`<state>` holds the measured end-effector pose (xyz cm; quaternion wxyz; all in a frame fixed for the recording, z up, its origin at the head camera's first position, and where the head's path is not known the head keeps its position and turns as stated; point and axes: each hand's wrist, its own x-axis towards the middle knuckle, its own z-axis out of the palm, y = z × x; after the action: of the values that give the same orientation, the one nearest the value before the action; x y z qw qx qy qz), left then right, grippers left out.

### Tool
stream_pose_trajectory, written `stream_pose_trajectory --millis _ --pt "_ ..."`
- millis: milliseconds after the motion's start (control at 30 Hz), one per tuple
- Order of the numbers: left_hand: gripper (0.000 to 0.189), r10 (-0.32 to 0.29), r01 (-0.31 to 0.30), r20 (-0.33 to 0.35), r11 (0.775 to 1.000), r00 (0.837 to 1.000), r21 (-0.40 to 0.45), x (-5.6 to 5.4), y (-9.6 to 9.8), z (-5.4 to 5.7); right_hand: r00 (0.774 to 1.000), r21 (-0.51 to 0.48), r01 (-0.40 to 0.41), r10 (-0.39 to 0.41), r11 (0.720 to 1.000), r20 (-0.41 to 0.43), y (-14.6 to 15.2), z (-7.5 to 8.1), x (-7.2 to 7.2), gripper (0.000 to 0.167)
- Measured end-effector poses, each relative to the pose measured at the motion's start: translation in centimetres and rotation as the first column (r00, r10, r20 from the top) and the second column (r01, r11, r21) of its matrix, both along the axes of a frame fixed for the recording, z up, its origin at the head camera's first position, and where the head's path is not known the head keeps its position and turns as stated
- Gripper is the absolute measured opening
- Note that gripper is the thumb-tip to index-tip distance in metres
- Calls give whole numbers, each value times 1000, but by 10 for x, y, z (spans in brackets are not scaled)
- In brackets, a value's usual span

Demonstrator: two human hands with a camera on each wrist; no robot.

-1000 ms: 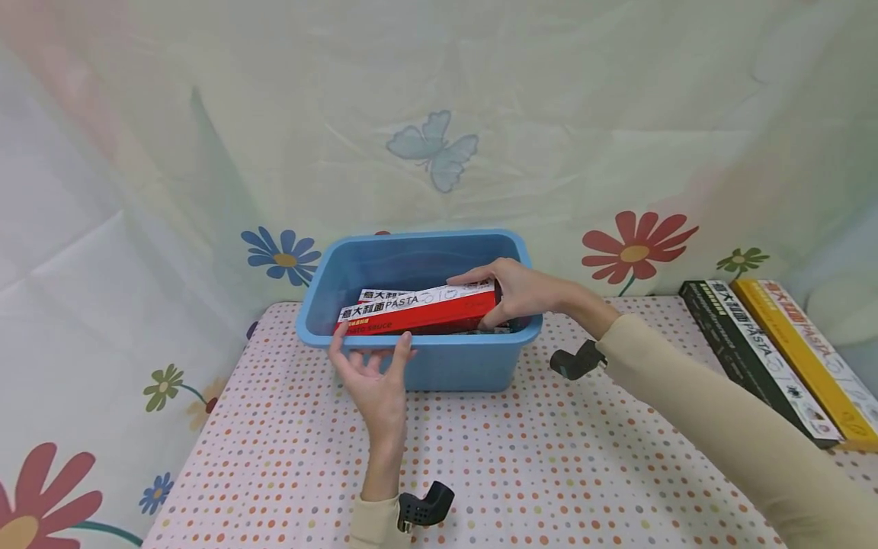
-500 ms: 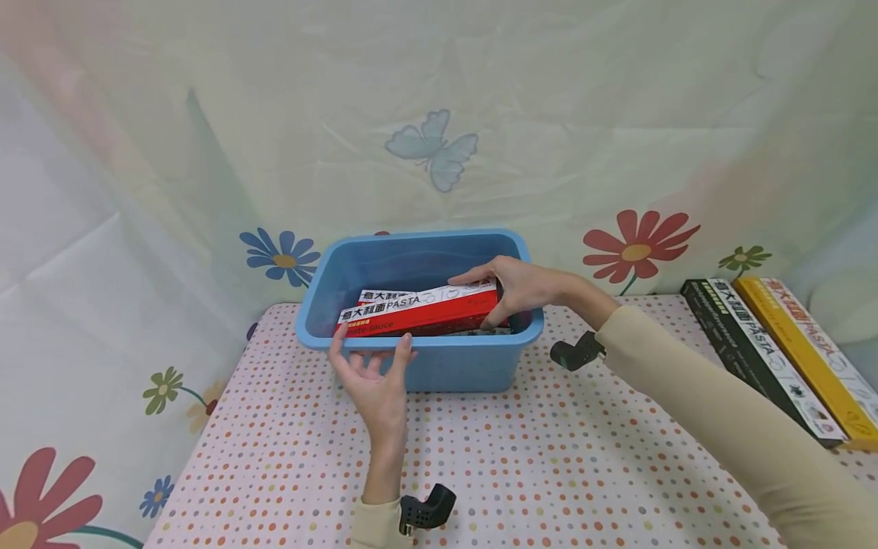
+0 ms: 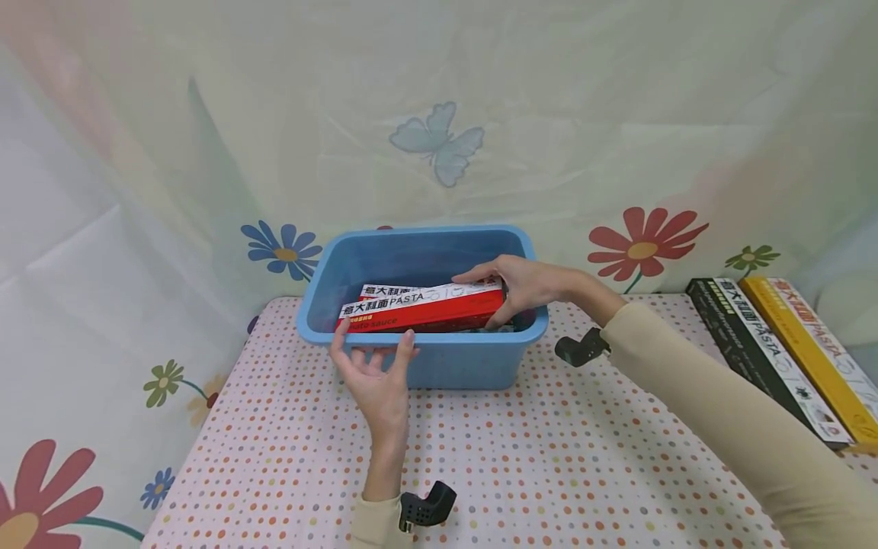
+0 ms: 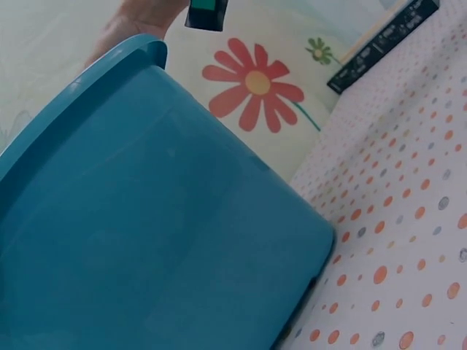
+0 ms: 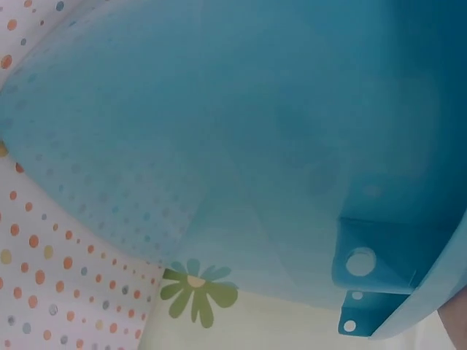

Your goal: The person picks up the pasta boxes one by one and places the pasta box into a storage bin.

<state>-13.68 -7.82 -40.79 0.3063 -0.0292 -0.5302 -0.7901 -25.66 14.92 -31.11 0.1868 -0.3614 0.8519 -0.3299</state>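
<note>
A red-and-white pasta box (image 3: 425, 309) lies slanted in the blue plastic bin (image 3: 466, 362), its right end higher than its left. My right hand (image 3: 524, 286) grips that right end from above, fingers over the top and thumb on the near side. At the front rim my left hand (image 3: 373, 381) holds the bin, one fingertip by the box's left end and other fingers bent under the rim. Behind the red box shows part of a second pasta box (image 3: 384, 290). In the left wrist view, the bin's wall (image 4: 160, 204) hides the left fingers.
On the right of the dotted tablecloth (image 3: 288, 457), a black pasta box (image 3: 761, 358) and a yellow pasta box (image 3: 816, 354) lie side by side. A flowered curtain (image 3: 549, 168) hangs right behind the bin.
The pasta box has barely shifted, and both hands keep their places on it and the rim. The whole head view has moved slightly.
</note>
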Motion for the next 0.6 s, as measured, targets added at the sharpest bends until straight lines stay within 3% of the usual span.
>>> stream_pose_trajectory --millis 267,433,600 --pt "87 8 -8 31 1000 999 -4 1 -1 0 999 39 -20 21 999 -47 -5 -2 4 74" --pt "87 4 -4 19 1000 1000 -9 0 -1 1 991 -118 45 -59 992 -117 2 -4 18 61" --pt "86 8 -8 7 1000 1000 -13 -1 -2 1 977 -282 146 -182 948 -109 33 -1 49 58"
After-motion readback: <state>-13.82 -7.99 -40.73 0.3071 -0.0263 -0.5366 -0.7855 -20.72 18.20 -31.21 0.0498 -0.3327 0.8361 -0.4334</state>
